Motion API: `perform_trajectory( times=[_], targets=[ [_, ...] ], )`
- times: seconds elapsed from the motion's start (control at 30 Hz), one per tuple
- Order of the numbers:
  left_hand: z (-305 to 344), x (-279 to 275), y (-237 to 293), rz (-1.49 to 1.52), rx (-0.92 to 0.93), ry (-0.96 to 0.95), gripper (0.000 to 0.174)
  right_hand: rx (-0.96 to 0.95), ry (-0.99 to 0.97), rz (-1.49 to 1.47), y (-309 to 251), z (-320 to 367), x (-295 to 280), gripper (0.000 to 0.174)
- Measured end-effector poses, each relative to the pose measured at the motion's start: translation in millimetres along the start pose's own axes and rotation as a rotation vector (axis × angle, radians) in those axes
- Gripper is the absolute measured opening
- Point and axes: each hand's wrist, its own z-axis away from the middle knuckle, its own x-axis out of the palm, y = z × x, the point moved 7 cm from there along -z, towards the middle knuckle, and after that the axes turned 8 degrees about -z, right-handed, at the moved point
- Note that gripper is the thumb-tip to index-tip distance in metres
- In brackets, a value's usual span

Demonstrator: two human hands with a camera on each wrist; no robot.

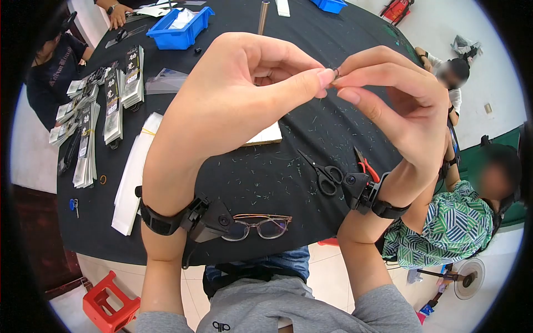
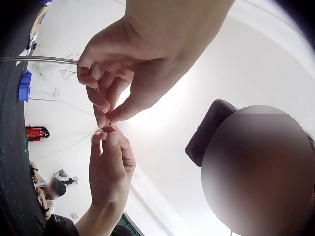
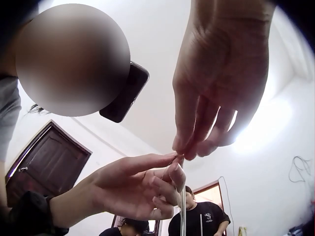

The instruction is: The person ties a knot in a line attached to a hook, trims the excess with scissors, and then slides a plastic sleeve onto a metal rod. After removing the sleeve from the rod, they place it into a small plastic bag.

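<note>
Both hands are up over the table [image 1: 266, 166], fingertips meeting. L hand [image 1: 239, 100]: thumb & forefinger pinch a tiny dark ring [image 1: 336, 71], other fingers loosely curled. R hand [image 1: 400, 105] pinches the same ring from the opp. side. Ring sits btwn the fingertips, well above the scissors [image 1: 325, 175] & glasses [image 1: 258, 226].

Two hands, one small ring, a table of tools

Counted from the head view: two hands, a left hand [image 1: 239, 94] and a right hand [image 1: 405, 105]; one small ring [image 1: 336, 71]; two wrist cameras [image 1: 208, 219]; one pair of black scissors [image 1: 325, 175]; one red-handled cutter [image 1: 366, 166]; one pair of glasses [image 1: 258, 226]; two blue bins, a far left bin [image 1: 180, 28] and a far right bin [image 1: 330, 5]; one metal tube [image 1: 263, 16]; one red stool [image 1: 111, 302], near left; one fan [image 1: 466, 277], near right; three other people [image 1: 438, 233] at the edges.
</note>
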Motion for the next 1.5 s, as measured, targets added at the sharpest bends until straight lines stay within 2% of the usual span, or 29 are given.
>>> perform_trajectory(
  times=[0.33,0.5,0.6,0.83,1.0,1.3,1.5],
  targets=[
    [0.3,0.6,2.8,0.003,0.027,0.002,0.023,-0.058,-0.023,-0.051,3.0,0.1,0.2,0.018],
    [0.8,0.5,4.8,-0.005,0.029,0.0,0.024,0.015,0.072,-0.219,11.2,3.5,-4.4,0.017],
    [1.0,-0.1,6.0,-0.027,0.035,0.006,0.023,0.095,0.056,-0.185,18.4,5.1,-4.4,0.013],
    [0.2,2.0,4.7,-0.013,0.044,-0.019,0.024,0.106,0.006,-0.163,21.2,3.8,0.9,0.009],
    [-0.9,2.3,0.0,-0.009,0.007,-0.019,0.025,-0.045,-0.017,-0.129,14.2,1.1,-3.4,0.01],
    [-0.2,2.4,3.3,0.038,0.006,-0.027,0.027,-0.147,0.005,-0.051,4.8,-1.7,-4.3,0.013],
    [-0.5,4.0,2.1,0.045,0.006,-0.044,0.027,-0.143,0.027,-0.047,2.9,-0.8,-5.7,0.013]
  ],
)
